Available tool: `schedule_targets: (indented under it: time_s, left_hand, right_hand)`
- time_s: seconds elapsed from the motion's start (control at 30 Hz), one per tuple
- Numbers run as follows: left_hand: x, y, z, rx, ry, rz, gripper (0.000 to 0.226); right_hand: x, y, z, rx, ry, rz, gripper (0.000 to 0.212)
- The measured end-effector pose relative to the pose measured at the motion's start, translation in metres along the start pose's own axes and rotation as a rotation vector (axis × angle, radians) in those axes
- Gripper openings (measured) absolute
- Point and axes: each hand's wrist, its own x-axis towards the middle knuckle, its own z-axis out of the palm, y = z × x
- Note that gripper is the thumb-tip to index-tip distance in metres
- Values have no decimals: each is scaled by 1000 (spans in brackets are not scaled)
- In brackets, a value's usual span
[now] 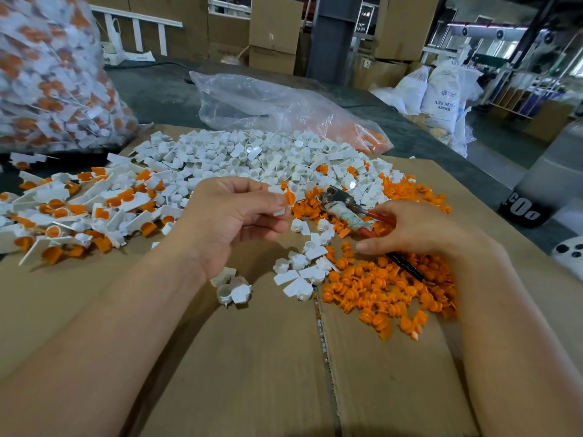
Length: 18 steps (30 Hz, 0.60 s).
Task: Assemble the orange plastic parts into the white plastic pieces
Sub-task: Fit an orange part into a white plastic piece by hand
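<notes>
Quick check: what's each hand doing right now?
Left hand: pinches a white piece with an orange part in it.
Right hand: lies over the pliers handles; grip cannot be told.

Factory interior. The counter (164, 93) has a dark grey top, partly covered by a flattened brown cardboard sheet (252, 357) with a centre seam. Behind it stand stacked cardboard boxes (274, 29), a dark steel column (331, 39) and a white-painted rail (135, 18). At right, white sacks (441, 96) printed "ABS" lean near a metal railing (520, 99) on a grey floor (504, 152). A pale cylinder (536, 184) with a dark base band stands just beside the counter's right edge. Bright daylight enters from the far right; round fans (500, 34) sit along a horizontal duct overhead.
</notes>
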Motion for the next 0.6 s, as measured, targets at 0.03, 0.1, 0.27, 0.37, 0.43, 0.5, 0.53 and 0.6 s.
schedule_targets:
  time_s: [0.03,0.1,0.27,0.37,0.43,0.5,0.53,0.6]
  left_hand:
    - [0,0,0,0,0,-1,27]
    - [0,0,0,2,-2,-1,27]
    - [0,-1,0,-2,6,-1,27]
    - [1,-1,-1,-15,8,-2,27]
    - [1,-1,-2,-27,14,-2,26]
    - [2,-2,-2,-48,26,-3,25]
    - [2,-2,-3,-61,34,-2,25]
    - [3,-1,-3,-90,44,9,23]
  right_hand:
    - [1,0,1,-19,14,3,96]
    - [1,-2,2,-33,33,23,90]
    - [-3,-10,2,-14,90,33,59]
    - [-4,-13,1,-3,172,10,52]
    - [-6,-13,0,30,218,-9,49]
    - [-8,-15,-1,62,247,-33,45]
    - [-8,-16,-1,82,270,-50,43]
    - [-7,-17,0,117,349,-115,39]
